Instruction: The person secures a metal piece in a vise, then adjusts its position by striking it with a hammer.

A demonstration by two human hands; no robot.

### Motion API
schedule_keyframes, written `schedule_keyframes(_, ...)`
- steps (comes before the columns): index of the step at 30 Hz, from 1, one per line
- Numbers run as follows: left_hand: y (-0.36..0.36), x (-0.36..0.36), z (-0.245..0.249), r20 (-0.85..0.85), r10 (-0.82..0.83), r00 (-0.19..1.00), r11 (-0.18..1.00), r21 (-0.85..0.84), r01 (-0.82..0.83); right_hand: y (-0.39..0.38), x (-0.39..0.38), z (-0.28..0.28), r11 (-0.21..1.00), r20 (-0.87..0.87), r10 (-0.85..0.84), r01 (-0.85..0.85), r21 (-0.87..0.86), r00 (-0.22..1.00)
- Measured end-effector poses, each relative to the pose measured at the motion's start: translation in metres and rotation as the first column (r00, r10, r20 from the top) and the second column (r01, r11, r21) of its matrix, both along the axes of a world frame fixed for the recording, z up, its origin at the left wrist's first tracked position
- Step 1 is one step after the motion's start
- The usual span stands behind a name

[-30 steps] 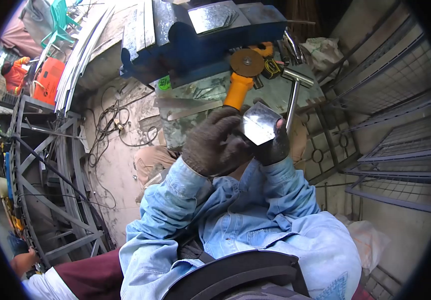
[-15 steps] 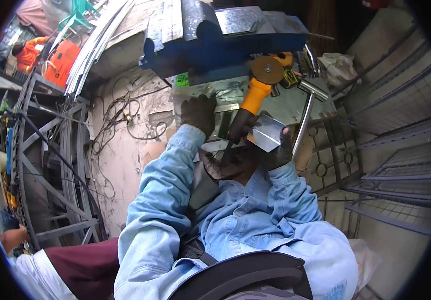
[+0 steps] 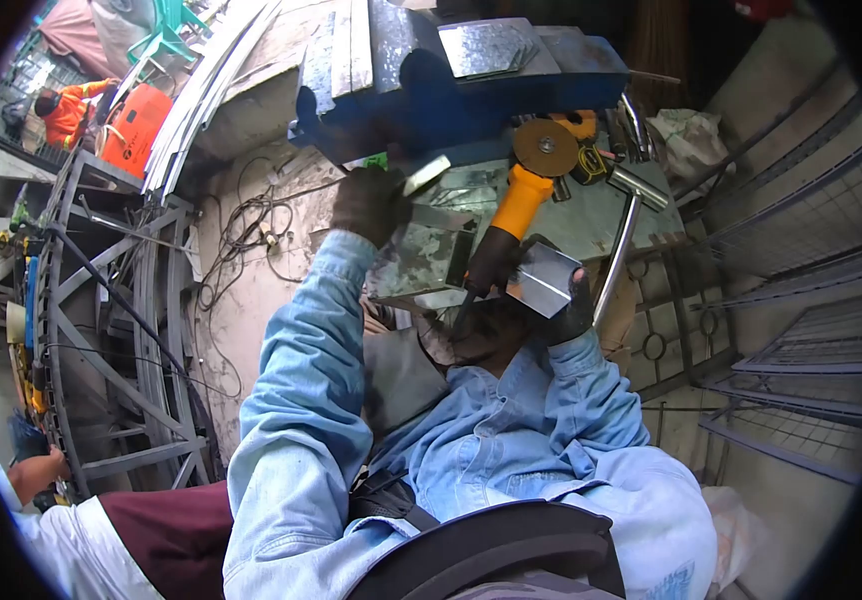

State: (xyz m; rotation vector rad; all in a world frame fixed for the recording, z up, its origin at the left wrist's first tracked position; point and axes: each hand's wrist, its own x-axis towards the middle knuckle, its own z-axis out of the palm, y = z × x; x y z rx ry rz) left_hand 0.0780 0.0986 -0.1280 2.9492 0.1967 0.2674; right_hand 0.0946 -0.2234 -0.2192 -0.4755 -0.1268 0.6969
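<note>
My left hand (image 3: 369, 207), in a dark glove and smeared by motion, is above the left side of the worktable (image 3: 406, 265). It grips a short, bright metal strip (image 3: 427, 175) that juts out to the right. My gloved right hand (image 3: 573, 310) is closed around a bent piece of sheet metal (image 3: 544, 282) with a folded-up side, held near my lap. An orange angle grinder (image 3: 521, 205) with a brown disc lies between my hands, disc end away from me. Beside it are a tape measure (image 3: 592, 165) and a steel hammer (image 3: 623, 225).
A blue metal stand (image 3: 461, 115) carrying sheet metal plates (image 3: 488, 48) rises behind the table. Cables (image 3: 251, 230) lie on the floor at left, near steel frames (image 3: 116, 350). Wire-mesh racks (image 3: 801, 350) stand at right. A person in orange (image 3: 69, 115) is far left; another person's hand (image 3: 39, 473) shows lower left.
My left hand has risen from the tabletop and moved left and away from me, lifting the metal strip. My right hand keeps its hold on the bent sheet metal. The camera view has shifted slightly.
</note>
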Motion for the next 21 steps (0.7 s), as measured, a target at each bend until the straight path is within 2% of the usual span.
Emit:
schedule_keyframes(1, -0.003, 0.005, -0.001, 0.183, 0.027, 0.983, 1.000, -0.009, -0.026, -0.001, 0.000, -0.001, 1.000, 0.008, 0.005, -0.005, 0.001, 1.000)
schedule_keyframes(2, -0.012, 0.008, 0.006, 0.234, 0.113, 0.966, 0.987, -0.136, -0.083, 0.000, -0.001, 0.001, 0.999, 0.027, -0.004, 0.005, -0.033, 1.000)
schedule_keyframes(3, -0.024, 0.007, 0.010, 0.235, 0.103, 0.967, 0.987, -0.142, -0.071, -0.002, -0.002, 0.001, 0.998, 0.041, -0.013, 0.016, -0.064, 0.999)
schedule_keyframes(5, -0.054, -0.003, 0.014, -0.060, 0.332, 0.941, 0.849, -0.416, -0.326, -0.004, 0.001, -0.017, 0.998, 0.081, -0.011, 0.016, -0.061, 0.997)
schedule_keyframes(6, -0.064, -0.004, 0.003, -0.235, 0.225, 0.946, 0.917, -0.277, -0.286, -0.004, 0.003, -0.022, 0.998, 0.122, 0.002, 0.005, -0.060, 0.993)
schedule_keyframes(9, -0.102, -0.017, -0.026, -0.305, 0.184, 0.935, 0.938, -0.231, -0.260, -0.004, -0.005, -0.025, 0.999, 0.064, -0.028, 0.027, 0.018, 0.998)
schedule_keyframes(11, -0.108, -0.017, -0.027, -0.323, 0.201, 0.925, 0.936, -0.216, -0.279, -0.002, -0.005, -0.025, 1.000, 0.046, -0.017, 0.016, 0.026, 0.999)
schedule_keyframes(13, -0.112, -0.022, -0.027, -0.338, 0.238, 0.911, 0.927, -0.201, -0.316, 0.001, -0.005, -0.012, 0.979, -0.057, 0.009, 0.002, 0.202, 0.998)
schedule_keyframes(16, -0.105, -0.034, -0.027, -0.345, 0.183, 0.920, 0.949, -0.181, -0.257, 0.000, -0.001, 0.003, 0.961, -0.178, 0.046, 0.005, 0.276, 0.983)
schedule_keyframes(17, -0.101, -0.041, -0.028, -0.315, 0.107, 0.943, 0.965, -0.196, -0.175, -0.003, 0.000, 0.002, 0.953, -0.240, 0.034, 0.041, 0.300, 0.970)
schedule_keyframes(18, -0.097, -0.046, -0.028, -0.279, 0.027, 0.960, 0.975, -0.204, -0.087, -0.007, 0.002, -0.001, 0.953, -0.216, 0.044, 0.024, 0.303, 0.976)
schedule_keyframes(21, -0.092, -0.067, -0.021, -0.335, 0.025, 0.942, 0.974, -0.202, -0.098, -0.011, 0.004, -0.013, 0.942, -0.259, 0.058, 0.033, 0.335, 0.964)
